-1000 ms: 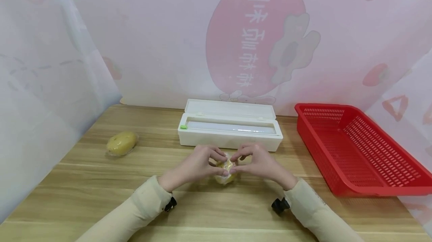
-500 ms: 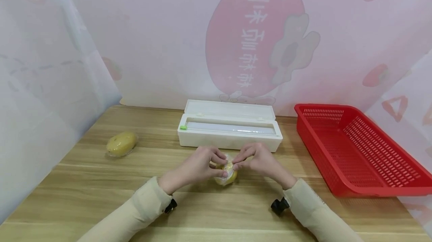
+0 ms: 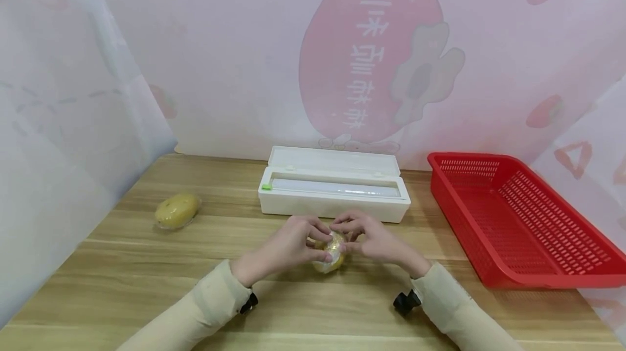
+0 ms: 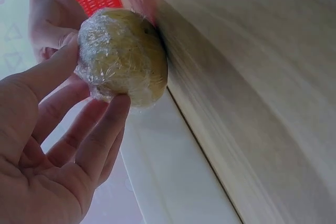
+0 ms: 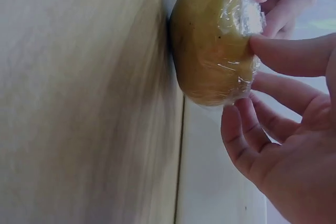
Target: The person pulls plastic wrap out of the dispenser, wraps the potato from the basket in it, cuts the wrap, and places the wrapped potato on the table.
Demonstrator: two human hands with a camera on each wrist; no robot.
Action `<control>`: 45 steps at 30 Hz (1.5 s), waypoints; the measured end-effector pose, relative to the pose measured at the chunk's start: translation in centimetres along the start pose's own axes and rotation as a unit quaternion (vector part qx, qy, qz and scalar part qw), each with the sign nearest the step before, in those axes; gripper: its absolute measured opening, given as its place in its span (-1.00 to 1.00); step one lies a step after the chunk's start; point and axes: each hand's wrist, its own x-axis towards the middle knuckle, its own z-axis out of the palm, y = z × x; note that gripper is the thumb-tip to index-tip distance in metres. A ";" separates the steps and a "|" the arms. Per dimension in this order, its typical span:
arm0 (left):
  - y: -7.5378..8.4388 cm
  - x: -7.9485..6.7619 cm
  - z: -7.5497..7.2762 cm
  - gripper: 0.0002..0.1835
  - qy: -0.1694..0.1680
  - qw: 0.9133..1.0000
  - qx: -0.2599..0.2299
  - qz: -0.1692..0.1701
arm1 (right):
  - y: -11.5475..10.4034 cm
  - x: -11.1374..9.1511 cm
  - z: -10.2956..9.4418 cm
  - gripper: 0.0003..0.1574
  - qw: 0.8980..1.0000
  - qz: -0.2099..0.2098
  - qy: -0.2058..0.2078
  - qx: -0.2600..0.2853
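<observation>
A yellow potato [image 3: 329, 266] wrapped in clear, crinkled cling film sits on the table between both hands. My left hand [image 3: 288, 245] holds it from the left, thumb and fingertips against the film. From the right, my right hand [image 3: 374, 239] grips the same potato with its thumb on top and its fingers round the far side. The left wrist view shows the film bunched on the upper face of the potato [image 4: 128, 61]. In the right wrist view the film lies smoother over the side of the potato [image 5: 207, 45].
Just behind the hands stands a white cling film box [image 3: 337, 207], its lid raised and a roll inside. Another film-wrapped potato [image 3: 177, 211] lies at the left on the wooden table [image 3: 146, 296]. To the right is a red plastic basket [image 3: 469, 237].
My right hand's fingers have shifted on the film, spreading further over the potato's far side. The left hand stays nearly in place. The potato remains between both hands.
</observation>
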 end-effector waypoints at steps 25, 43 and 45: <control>-0.7 -0.5 -2.6 -0.24 -0.088 0.990 0.109 0.029 | -1.1 -0.6 -1.7 -0.68 0.996 -0.049 0.039 -0.055; -0.7 -0.4 -1.7 -0.26 -0.081 0.985 0.151 0.025 | -1.0 -2.5 -0.6 -0.29 0.980 -0.113 0.009 -0.167; -0.7 -0.3 -1.6 -0.28 -0.084 0.982 0.168 0.029 | -0.7 -2.4 -0.5 -0.29 0.979 -0.120 0.013 -0.162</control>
